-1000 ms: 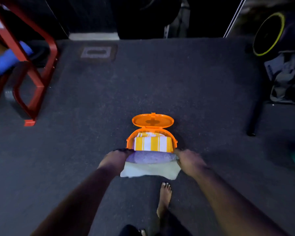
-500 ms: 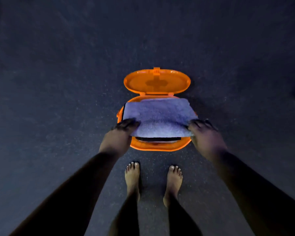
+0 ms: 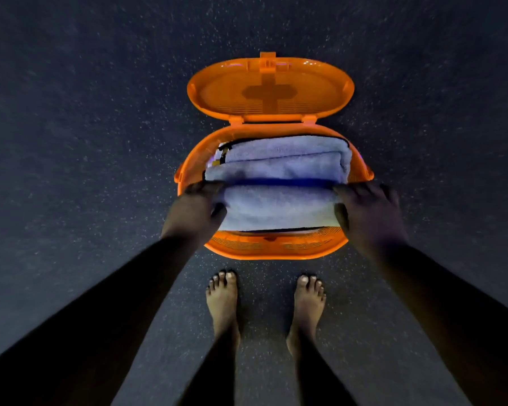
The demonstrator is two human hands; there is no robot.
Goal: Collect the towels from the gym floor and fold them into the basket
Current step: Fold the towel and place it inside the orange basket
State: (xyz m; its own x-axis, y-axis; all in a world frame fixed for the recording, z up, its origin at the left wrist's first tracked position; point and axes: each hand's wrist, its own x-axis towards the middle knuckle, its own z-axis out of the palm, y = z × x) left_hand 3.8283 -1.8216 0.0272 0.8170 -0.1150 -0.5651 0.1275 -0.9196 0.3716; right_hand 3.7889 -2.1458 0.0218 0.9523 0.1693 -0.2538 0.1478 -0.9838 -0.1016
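Two hands hold one folded towel (image 3: 279, 206) by its short ends, right over the open orange basket (image 3: 273, 249). The towel's long axis runs left to right, matching the basket's longer span, so I'd say it only needs to go straight down. The left hand (image 3: 192, 213) grips the left end, fingers (image 3: 203, 187) curled over the top edge and thumb tucked against the side; the right hand (image 3: 368, 213) does the same at the right end. Neither hand is nearer than the other; the towel sits squarely between them.

Beyond it, more lavender towel (image 3: 285, 159) already lies folded in the basket, with something yellow-striped peeking at its left corner. The lid (image 3: 270, 89) lies tipped back on the far side, clear of the drop. Bare feet stand on the floor (image 3: 71, 142) just short of the basket's near rim.
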